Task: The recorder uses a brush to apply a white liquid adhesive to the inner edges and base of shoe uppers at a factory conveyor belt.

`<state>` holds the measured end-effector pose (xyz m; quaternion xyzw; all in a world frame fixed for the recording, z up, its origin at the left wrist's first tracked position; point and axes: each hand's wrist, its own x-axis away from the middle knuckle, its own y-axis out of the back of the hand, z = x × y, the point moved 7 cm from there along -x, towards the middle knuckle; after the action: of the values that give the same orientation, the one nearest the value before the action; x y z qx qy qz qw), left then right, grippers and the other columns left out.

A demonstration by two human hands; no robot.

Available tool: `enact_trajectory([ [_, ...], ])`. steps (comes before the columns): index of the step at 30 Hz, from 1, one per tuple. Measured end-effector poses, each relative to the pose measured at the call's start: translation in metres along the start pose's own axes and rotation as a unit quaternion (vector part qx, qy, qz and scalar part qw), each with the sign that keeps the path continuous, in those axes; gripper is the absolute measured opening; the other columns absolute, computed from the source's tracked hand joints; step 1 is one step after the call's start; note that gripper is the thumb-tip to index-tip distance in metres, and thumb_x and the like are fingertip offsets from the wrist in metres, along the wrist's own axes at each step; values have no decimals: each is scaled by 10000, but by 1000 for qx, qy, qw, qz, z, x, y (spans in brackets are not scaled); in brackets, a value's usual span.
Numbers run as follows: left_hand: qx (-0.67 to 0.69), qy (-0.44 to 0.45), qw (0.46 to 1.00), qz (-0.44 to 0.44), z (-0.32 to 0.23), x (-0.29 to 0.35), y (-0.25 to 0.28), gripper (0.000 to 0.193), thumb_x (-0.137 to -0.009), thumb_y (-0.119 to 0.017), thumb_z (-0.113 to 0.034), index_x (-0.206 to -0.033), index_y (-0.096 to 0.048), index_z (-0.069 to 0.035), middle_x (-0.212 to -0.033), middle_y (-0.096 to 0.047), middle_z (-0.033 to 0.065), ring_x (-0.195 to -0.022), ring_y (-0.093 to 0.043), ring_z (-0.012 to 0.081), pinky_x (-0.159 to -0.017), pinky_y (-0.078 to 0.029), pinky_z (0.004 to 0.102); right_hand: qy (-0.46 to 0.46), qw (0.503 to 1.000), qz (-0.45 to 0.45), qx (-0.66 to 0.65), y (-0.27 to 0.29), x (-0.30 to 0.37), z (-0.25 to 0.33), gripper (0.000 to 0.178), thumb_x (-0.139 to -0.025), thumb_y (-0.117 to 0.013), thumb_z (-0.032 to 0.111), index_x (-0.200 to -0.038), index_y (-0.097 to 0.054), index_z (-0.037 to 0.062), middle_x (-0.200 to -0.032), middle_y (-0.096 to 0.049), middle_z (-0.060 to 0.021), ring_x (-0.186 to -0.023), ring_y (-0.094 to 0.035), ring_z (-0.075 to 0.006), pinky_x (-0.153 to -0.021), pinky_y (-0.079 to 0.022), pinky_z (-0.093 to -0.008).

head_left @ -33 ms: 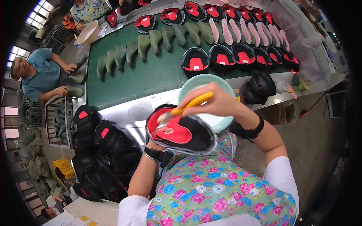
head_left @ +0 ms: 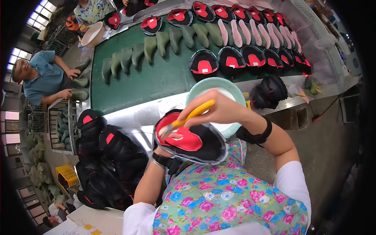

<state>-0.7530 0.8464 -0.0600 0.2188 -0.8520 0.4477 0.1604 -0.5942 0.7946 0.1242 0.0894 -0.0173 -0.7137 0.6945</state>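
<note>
My left hand [head_left: 172, 136] holds a black shoe upper with a red lining [head_left: 196, 143] from beneath, close to my chest; only the thumb shows on the red part. My right hand [head_left: 224, 110] grips a yellow-handled brush [head_left: 192, 115] whose bristles touch the red lining at the upper's left end. Just behind my hands stands a pale green basin [head_left: 207, 84] with a white fill, partly hidden by my right hand.
A green conveyor belt [head_left: 149, 84] carries rows of green lasts [head_left: 150, 47], pink lasts [head_left: 243, 33] and black-and-red uppers [head_left: 231, 62]. A heap of black uppers [head_left: 107, 164] lies at my left, another [head_left: 270, 92] at my right. A person in a blue shirt [head_left: 41, 78] works at far left.
</note>
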Motion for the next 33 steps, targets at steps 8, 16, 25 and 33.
enact_trajectory([
  [8,21,79,997,-16,31,-1,6,298,-918,-460,-34,-1200,-550,-1,-1065,-644,122,-794,-651,143,-651,-552,253,-86,988,-74,107,24,-18,-58,139,-802,-731,137,-860,-697,15,-734,-678,-34,-663,-608,-67,-611,-481,-218],
  [16,67,102,992,-15,4,-14,39,319,-878,-614,-57,-1191,-555,-39,-1098,-615,91,-992,-624,200,-759,-557,348,-279,929,-242,0,64,70,-100,204,-830,-669,137,-713,-610,-19,-609,-636,-79,-520,-614,-111,-495,-495,-244],
  [25,23,-140,990,-19,-88,-156,164,458,-950,-542,-166,-1372,-393,-63,-1333,-508,109,-1184,-533,267,-998,-455,405,-271,813,-510,-73,95,137,-123,126,-851,-652,68,-773,-605,-18,-685,-642,-89,-532,-621,-128,-512,-509,-233],
  [33,144,-104,983,-39,-24,-347,174,344,-962,-484,-143,-1298,-476,-69,-1255,-560,119,-1125,-568,259,-952,-491,441,-347,787,-506,-66,57,136,-157,119,-850,-640,45,-775,-594,-34,-656,-634,-109,-515,-608,-157,-495,-507,-252],
])
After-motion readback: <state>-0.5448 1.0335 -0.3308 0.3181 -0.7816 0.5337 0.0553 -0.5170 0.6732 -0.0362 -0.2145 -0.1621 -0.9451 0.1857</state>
